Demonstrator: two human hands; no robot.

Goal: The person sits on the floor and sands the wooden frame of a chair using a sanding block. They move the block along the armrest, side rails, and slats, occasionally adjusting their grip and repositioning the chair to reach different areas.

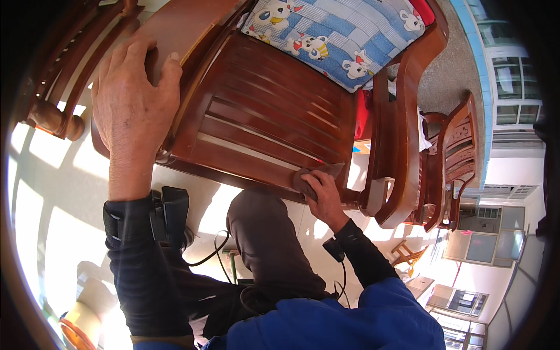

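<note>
A reddish-brown wooden chair (251, 111) with a slatted seat fills the middle of the view. My left hand (137, 96) rests on its broad left armrest (181, 29), thumb spread away from the fingers, holding nothing. Near the seat's front right corner, my right hand (324, 195) is closed on a dark brown cloth (304, 183), pressing it against the wood. Part of the cloth is hidden under the fingers. A blue patchwork cushion (344, 38) with cartoon animals lies at the far side of the seat.
The right armrest (411, 116) curves beside my right hand. More wooden furniture stands at the left (64, 64) and farther right (461, 151). A round stool-like thing (81, 326) is at lower left. Black cables (219, 248) hang near my knee. Sunlight patches the pale floor.
</note>
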